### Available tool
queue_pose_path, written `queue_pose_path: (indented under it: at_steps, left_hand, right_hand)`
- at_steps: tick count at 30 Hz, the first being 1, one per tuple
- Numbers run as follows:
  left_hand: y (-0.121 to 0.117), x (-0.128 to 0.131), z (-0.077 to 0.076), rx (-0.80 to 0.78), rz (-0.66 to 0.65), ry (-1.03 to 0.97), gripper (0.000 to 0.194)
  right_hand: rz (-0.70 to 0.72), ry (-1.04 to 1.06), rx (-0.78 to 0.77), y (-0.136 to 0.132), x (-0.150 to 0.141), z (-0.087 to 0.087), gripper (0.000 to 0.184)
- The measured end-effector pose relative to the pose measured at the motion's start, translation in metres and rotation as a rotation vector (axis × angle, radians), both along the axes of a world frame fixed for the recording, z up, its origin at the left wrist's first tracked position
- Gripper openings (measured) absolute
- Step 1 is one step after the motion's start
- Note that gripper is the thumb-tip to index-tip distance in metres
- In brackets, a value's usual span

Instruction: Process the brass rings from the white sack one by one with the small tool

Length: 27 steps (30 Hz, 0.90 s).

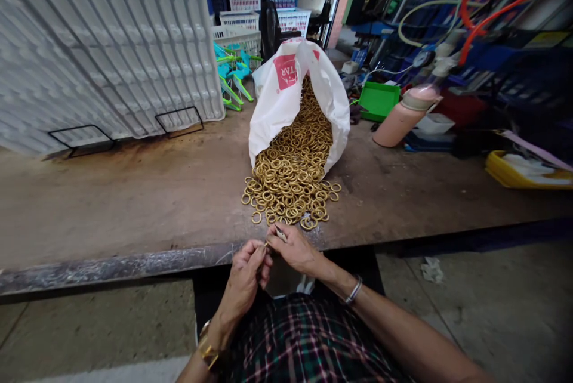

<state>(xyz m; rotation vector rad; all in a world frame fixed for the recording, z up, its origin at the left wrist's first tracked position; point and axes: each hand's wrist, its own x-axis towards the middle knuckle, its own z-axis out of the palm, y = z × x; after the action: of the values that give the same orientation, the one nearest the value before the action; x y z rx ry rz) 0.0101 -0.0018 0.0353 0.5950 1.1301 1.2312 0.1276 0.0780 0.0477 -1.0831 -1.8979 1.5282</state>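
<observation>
My left hand (251,263) is closed, thumb and fingers pinching a small brass ring (267,244) seen nearly edge-on. Touching close beside it, my right hand (293,247) is closed around a slim metal tool (280,234) with a dark pointed end; most of it is hidden, and its exact kind cannot be made out. Both hands are just in front of the bench edge. Beyond them, a heap of brass rings (290,183) spills out of a white plastic sack (273,111) lying on its side, its mouth towards me.
White ridged trays (134,43) stand on edge at the left, by black wire stands (179,120). On the bench (134,204) at the right are a green tray (379,101), a pink bottle (400,117) and a yellow tray (514,174). Turquoise-and-green plastic pieces (235,73) lie behind.
</observation>
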Motion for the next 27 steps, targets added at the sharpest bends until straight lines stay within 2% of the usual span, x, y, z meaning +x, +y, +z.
queue_pose_path:
  at_steps: [5, 7, 10, 12, 20, 27]
  left_hand:
    - [-0.002, 0.001, -0.001, -0.001, 0.003, -0.037, 0.024]
    - [-0.002, 0.001, -0.001, -0.002, 0.020, -0.031, 0.024]
    - [-0.003, 0.001, -0.001, 0.025, 0.044, 0.014, 0.025]
    - [-0.003, 0.001, -0.001, 0.043, 0.043, 0.057, 0.024]
    - [-0.005, -0.001, -0.003, 0.056, 0.040, 0.169, 0.026]
    - [-0.007, -0.002, -0.001, 0.119, 0.042, 0.287, 0.027]
  right_hand:
    - [-0.002, -0.101, 0.126, -0.001, 0.000, -0.002, 0.019]
    - [0.011, -0.225, 0.230, -0.003, 0.001, -0.001, 0.017]
    - [0.108, -0.452, 0.395, -0.009, 0.003, 0.002, 0.015]
    - [0.173, -0.565, 0.453, -0.012, 0.003, 0.005, 0.017]
    - [0.237, -0.661, 0.469, -0.016, -0.001, 0.013, 0.022]
    - [0.246, -0.694, 0.485, -0.015, -0.001, 0.012, 0.023]
